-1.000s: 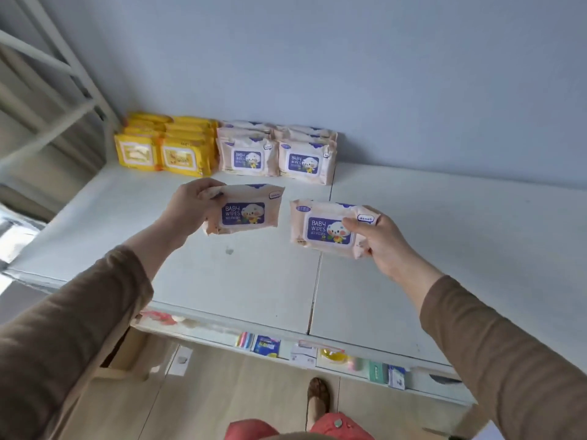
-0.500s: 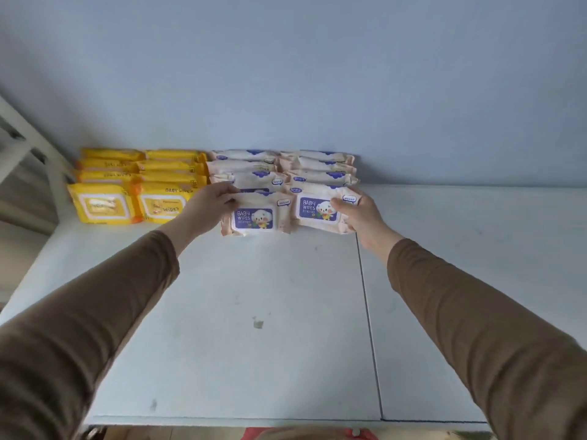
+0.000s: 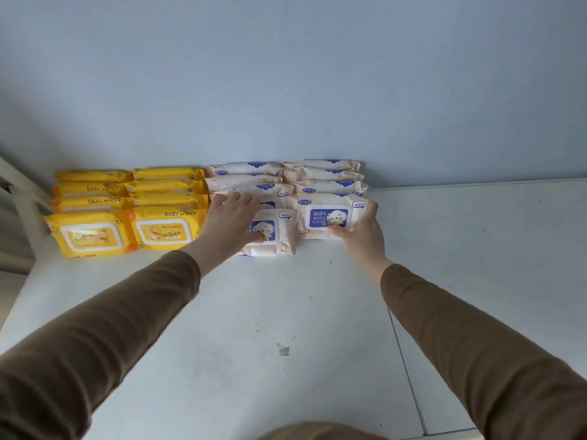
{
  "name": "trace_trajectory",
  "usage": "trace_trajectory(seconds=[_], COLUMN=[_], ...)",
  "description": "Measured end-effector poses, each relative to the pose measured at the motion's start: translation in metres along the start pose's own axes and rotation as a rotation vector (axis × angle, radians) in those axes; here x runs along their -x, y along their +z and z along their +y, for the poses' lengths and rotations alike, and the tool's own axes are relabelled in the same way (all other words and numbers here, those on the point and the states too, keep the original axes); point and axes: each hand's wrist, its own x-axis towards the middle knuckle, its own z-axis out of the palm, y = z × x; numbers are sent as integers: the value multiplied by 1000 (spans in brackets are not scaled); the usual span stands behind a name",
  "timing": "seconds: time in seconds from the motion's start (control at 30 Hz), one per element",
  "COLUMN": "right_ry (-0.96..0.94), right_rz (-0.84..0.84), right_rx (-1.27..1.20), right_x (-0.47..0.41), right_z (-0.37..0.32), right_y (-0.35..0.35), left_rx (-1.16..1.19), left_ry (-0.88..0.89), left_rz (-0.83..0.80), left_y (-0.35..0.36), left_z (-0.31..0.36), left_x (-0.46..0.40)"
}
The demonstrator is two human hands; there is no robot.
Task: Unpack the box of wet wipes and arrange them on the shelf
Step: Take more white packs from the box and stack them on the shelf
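Note:
Two rows of pale pink baby wipes packs (image 3: 328,177) stand against the blue wall on the white shelf (image 3: 286,312). My left hand (image 3: 230,222) holds the front pack of the left row (image 3: 276,233), thumb on its label and fingers over its top; the pack leans back on the shelf. At the front of the right row, my right hand (image 3: 362,231) grips another pink pack (image 3: 327,214), with the thumb on its face and the fingers round its right edge.
Two rows of yellow baby wipes packs (image 3: 92,236) stand left of the pink ones. A white frame post (image 3: 19,198) rises at the far left. The shelf surface runs bare to the right, with a seam (image 3: 403,344) between panels.
Both hands carried their pink packs forward from mid-air and down to the front of the pink rows. The packs now stand on the shelf against the packs behind.

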Motion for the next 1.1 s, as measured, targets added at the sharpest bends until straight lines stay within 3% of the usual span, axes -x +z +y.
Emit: trace_trajectory(seconds=[0.3, 0.73, 0.9, 1.1], right_ry=[0, -4, -6, -3], right_rz=[34, 12, -3, -13], right_rx=[-17, -13, -14, -27], right_x=[-16, -17, -18, -19], right_z=[-2, 8, 9, 9], right_y=[-7, -6, -6, -7], left_rx=[17, -90, 48, 234], left_ry=[-70, 184, -165, -103], left_rz=[199, 293, 139, -67], left_y=[10, 20, 6, 3], left_z=[14, 19, 16, 9], left_x=[7, 16, -8, -4])
